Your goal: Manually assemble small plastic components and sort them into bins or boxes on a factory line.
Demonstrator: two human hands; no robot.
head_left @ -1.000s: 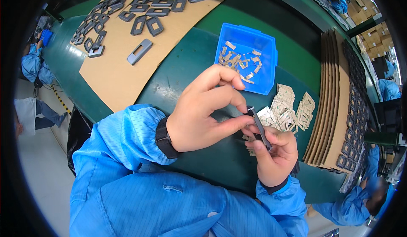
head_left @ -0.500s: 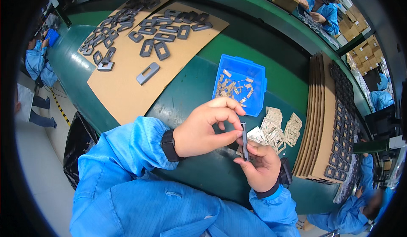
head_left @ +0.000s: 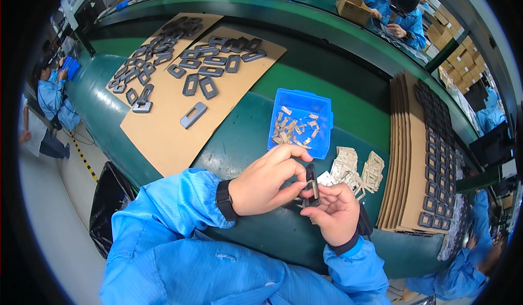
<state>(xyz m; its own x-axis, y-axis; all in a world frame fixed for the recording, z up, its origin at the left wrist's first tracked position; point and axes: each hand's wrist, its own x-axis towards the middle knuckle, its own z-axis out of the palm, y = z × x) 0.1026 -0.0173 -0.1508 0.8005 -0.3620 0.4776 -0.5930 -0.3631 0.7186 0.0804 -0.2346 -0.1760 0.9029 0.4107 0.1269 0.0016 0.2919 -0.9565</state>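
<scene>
A dark grey plastic frame [head_left: 311,173] with a rectangular opening is held up between my two hands, tilted over the bench. My right hand [head_left: 336,211] grips its right side and lower end with thumb and fingers. My left hand [head_left: 266,184] pinches the frame's left edge between thumb and fingers; whether a small piece is also in that pinch is hidden. Just beyond my hands stands a blue bin [head_left: 326,114] with small tan pieces [head_left: 290,129] in it. Beside my right hand lie piles of pale flat strips [head_left: 345,166].
Many similar grey frames [head_left: 208,87] lie on cardboard sheets [head_left: 155,133] at the left. Stacked cardboard [head_left: 401,160] at the right carries rows of dark frames [head_left: 430,177]. A black bag [head_left: 109,196] hangs by the bench's left edge. Co-workers [head_left: 400,13] sit beyond the bench.
The held frame has turned from edge-on, so its opening now shows. My left fingers have shifted down along its edge. The whole view has tilted up slightly.
</scene>
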